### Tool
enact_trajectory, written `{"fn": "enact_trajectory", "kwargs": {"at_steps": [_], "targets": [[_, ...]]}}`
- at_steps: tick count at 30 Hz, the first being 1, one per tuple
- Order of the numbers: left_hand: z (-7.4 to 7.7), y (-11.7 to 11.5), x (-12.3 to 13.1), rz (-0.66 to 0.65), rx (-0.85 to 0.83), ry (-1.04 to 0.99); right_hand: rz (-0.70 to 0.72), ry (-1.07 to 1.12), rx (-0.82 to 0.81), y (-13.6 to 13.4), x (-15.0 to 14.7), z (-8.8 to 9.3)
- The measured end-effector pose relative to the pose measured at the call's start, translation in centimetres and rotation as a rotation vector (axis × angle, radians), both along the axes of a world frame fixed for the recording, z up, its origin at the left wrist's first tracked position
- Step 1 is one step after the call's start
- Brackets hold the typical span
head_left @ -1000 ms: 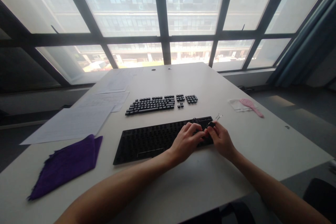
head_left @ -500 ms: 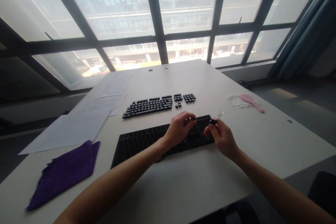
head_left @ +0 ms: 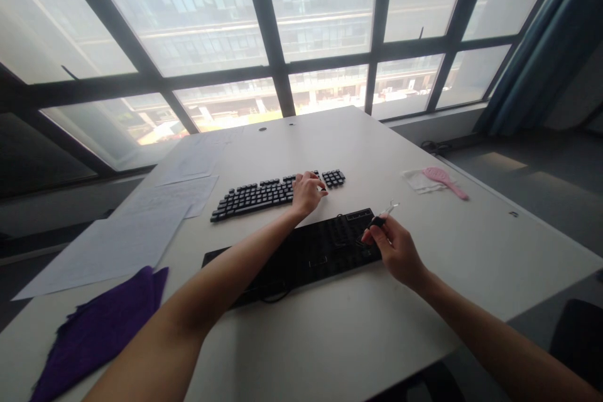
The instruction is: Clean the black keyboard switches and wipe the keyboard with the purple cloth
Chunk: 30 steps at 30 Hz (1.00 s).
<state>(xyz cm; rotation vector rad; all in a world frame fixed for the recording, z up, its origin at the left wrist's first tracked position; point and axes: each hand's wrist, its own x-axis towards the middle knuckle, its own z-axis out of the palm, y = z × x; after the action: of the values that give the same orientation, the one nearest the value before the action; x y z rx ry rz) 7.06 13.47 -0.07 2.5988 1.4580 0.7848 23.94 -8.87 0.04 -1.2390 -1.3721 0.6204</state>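
Laid out on the white table is a keyboard-shaped arrangement of black keycaps (head_left: 254, 196). My left hand (head_left: 307, 193) is over the right part of this layout, thumb and finger pinched around what looks like a small dark keycap (head_left: 323, 189). It covers some of the keycaps there. Closer to me lies the black keyboard base (head_left: 306, 251), its key area bare of caps, partly hidden under my left forearm. My right hand (head_left: 396, 245) grips a keycap puller by its black handle (head_left: 377, 222), the wire prongs (head_left: 391, 206) pointing up and away, above the base's right end.
Sheets of paper (head_left: 136, 232) spread along the table's left side, and a folded purple cloth (head_left: 98, 333) lies at the near left. On the right, a pink hairbrush (head_left: 443, 179) rests partly on a white tissue (head_left: 414, 181). Large windows stand behind the table.
My left hand has moved from above the keyboard base, up and away to the laid-out keycaps. My right hand stays at the base's right end with the puller. The view has shifted slightly.
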Motion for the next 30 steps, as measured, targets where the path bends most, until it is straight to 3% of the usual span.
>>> {"fn": "enact_trajectory", "kwargs": {"at_steps": [11,21,27,30], "targets": [[-0.7,0.8,-0.1,0.03,-0.044,-0.016,-0.006,-0.007,-0.015,0.0,0.2,0.1],[1.5,-0.4,-2.2,0.04,0.025,-0.202,-0.043,0.014,0.004,0.6,0.9,-0.1],[1.6,-1.1,-3.3,0.048,0.005,-0.135,-0.059,-0.001,-0.001,0.9,1.0,-0.5],[1.6,-2.7,-3.4,-0.006,-0.041,-0.114,-0.065,0.009,0.001,1.1,1.3,-0.6]]}}
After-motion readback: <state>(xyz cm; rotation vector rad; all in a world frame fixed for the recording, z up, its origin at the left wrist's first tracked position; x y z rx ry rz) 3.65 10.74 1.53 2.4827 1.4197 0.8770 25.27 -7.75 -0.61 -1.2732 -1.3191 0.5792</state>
